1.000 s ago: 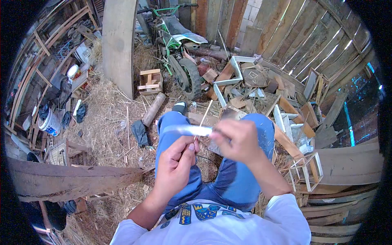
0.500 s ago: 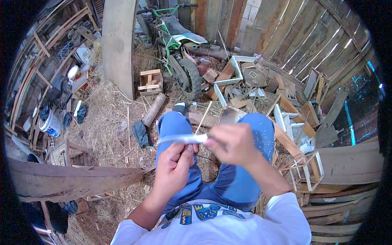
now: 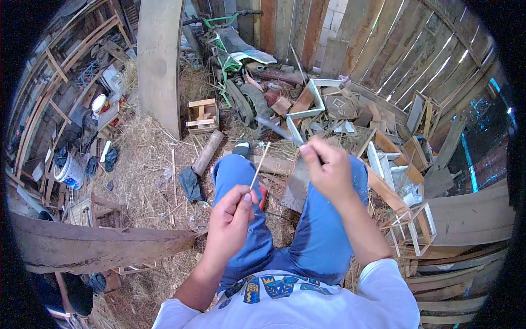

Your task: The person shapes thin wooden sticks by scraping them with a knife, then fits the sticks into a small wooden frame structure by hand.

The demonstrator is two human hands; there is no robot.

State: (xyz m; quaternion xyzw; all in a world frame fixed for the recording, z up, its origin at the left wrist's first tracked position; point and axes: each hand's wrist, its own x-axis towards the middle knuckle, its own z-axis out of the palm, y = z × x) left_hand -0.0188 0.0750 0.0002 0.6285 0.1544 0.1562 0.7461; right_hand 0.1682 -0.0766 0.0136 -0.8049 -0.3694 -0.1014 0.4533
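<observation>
Between the thumb and fingers of my left hand (image 3: pixel 234 215) is a thin pale wooden stick (image 3: pixel 261 164), pointing up and away over the left knee. My right hand (image 3: pixel 329 171) is closed around the handle end of a knife (image 3: pixel 278 129). The knife's blade points up and to the left, apart from the stick and beyond its tip. Something red (image 3: pixel 263 197) shows just right of my left fingers; what it is, I cannot make out.
Straw and scraps cover the ground. A green dirt bike (image 3: pixel 235 46) stands ahead, near a small wooden crate (image 3: pixel 202 115). White-edged frames (image 3: pixel 307 112) and wood pieces lie to the right. A thick beam (image 3: pixel 104 248) juts in from the left; a white bucket (image 3: pixel 69 172) stands beyond it.
The knife has lifted off the stick and swung up and to the right with my right hand. My left hand still holds the stick and has barely moved.
</observation>
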